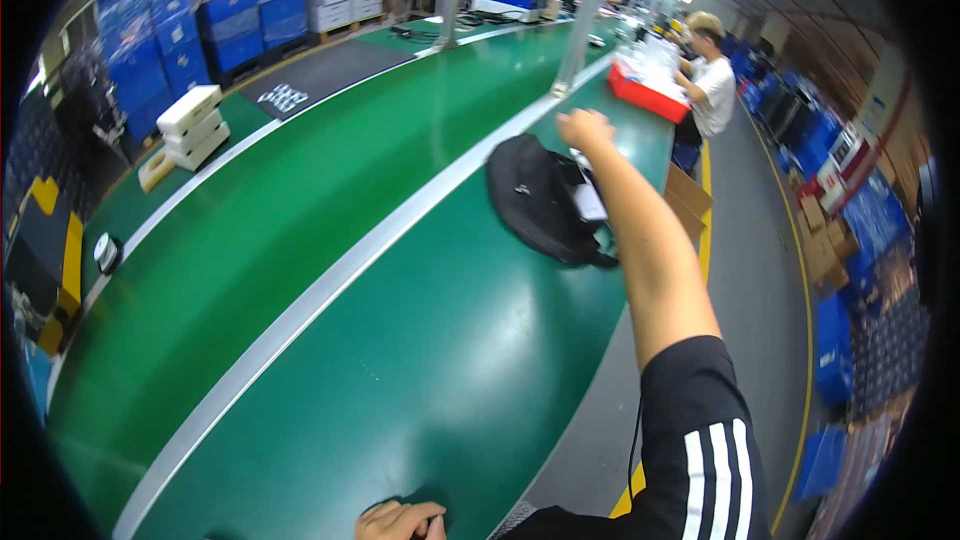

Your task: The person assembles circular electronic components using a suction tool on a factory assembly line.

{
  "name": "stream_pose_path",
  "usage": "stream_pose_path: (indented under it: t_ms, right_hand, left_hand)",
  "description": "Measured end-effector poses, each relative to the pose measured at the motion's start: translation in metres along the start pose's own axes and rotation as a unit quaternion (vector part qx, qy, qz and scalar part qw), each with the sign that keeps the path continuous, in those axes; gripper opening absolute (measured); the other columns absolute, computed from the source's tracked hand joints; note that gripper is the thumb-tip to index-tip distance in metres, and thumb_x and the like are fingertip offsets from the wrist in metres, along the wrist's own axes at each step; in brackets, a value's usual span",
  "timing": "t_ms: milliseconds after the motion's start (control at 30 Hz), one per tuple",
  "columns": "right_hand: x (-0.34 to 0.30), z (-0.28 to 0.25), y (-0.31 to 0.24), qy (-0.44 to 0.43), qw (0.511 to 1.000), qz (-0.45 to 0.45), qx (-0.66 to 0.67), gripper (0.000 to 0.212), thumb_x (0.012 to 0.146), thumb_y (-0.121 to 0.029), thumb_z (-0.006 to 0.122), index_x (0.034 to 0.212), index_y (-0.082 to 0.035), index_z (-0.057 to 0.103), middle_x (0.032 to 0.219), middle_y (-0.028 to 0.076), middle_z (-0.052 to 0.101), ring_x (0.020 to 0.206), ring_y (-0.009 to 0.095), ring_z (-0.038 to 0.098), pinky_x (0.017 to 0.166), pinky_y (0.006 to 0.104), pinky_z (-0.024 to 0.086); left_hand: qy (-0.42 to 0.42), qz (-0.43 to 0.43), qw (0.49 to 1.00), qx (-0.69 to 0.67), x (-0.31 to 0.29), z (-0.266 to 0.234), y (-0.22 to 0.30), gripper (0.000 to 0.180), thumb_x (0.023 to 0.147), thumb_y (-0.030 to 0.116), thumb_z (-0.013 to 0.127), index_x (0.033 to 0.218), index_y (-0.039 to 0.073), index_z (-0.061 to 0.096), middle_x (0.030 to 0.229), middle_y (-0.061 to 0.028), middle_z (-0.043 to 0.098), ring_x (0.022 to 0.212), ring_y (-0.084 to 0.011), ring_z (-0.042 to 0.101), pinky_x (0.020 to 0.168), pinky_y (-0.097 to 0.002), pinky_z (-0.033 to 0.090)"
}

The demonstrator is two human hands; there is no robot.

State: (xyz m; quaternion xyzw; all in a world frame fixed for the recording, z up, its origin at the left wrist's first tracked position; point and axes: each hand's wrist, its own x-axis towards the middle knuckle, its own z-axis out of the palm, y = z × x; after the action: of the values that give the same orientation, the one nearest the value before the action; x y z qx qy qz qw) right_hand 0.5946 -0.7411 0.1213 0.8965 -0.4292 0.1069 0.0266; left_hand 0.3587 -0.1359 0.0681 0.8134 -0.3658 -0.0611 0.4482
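Observation:
My right arm stretches far forward over the green workbench (pixel 450 380). At its end my right hand (pixel 587 130) is closed, its fingers curled, just beyond the far end of a black bag (pixel 535 200). Whatever those fingers hold, if anything, is hidden from view. The bag lies on the bench with its strap toward my forearm, and a white piece (pixel 590 202) shows at its right side. Low at the bottom edge, my left hand (pixel 402 520) rests near the bench top, fingers bent together and nothing visible in them; the frame cuts off part of it.
A metal rail (pixel 340 275) divides the bench from a green conveyor belt (pixel 260 270), with a metal post (pixel 583 25) rising farther along. Beyond the bag are a red bin (pixel 645 95) and a co-worker (pixel 712 85). An open cardboard box (pixel 687 202) stands beside the bench.

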Motion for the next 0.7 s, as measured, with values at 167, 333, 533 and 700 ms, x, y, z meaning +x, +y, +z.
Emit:
stream_pose_path:
  t_ms: [167,333,533,700]
  right_hand:
    - [0.054,0.034,0.028,-0.090,0.992,0.085,0.000,0.060,0.096,-0.049,0.039,0.138,-0.010,0.055,0.147,0.019,0.047,0.135,0.040,0.044,0.110,0.0607,0.028]
    - [0.054,0.043,0.003,-0.124,0.983,0.084,-0.104,0.051,0.085,-0.029,0.061,0.133,-0.011,0.059,0.138,0.015,0.057,0.130,0.033,0.052,0.109,0.0578,0.030]
    - [0.039,0.045,-0.008,-0.027,0.990,0.012,-0.138,0.036,0.080,-0.021,0.066,0.114,-0.012,0.068,0.124,0.012,0.066,0.119,0.030,0.061,0.103,0.0520,0.038]
    - [0.051,0.031,-0.016,0.105,0.983,-0.142,0.041,0.026,0.086,-0.022,0.063,0.105,-0.006,0.066,0.104,0.020,0.069,0.100,0.041,0.064,0.085,0.0503,0.051]
  left_hand:
    - [0.002,-0.014,0.997,-0.072,0.008,-0.010,-0.005,0.008,0.079,0.002,0.067,0.086,0.005,0.068,0.068,-0.0094,0.063,0.056,-0.0251,0.058,0.052,-0.0353,0.047]
    - [-0.001,-0.011,0.998,-0.068,0.005,-0.013,-0.013,0.004,0.081,0.004,0.067,0.085,0.006,0.067,0.069,-0.0081,0.063,0.056,-0.0233,0.057,0.052,-0.0341,0.048]
    - [-0.014,0.008,0.998,-0.064,0.006,-0.016,-0.014,0.002,0.082,0.005,0.067,0.084,0.006,0.067,0.073,-0.0087,0.066,0.059,-0.0237,0.058,0.053,-0.0349,0.049]
    - [-0.004,0.000,0.997,-0.082,0.005,-0.013,-0.008,0.004,0.081,0.004,0.068,0.085,0.004,0.067,0.076,-0.0104,0.067,0.060,-0.0266,0.059,0.055,-0.0361,0.049]
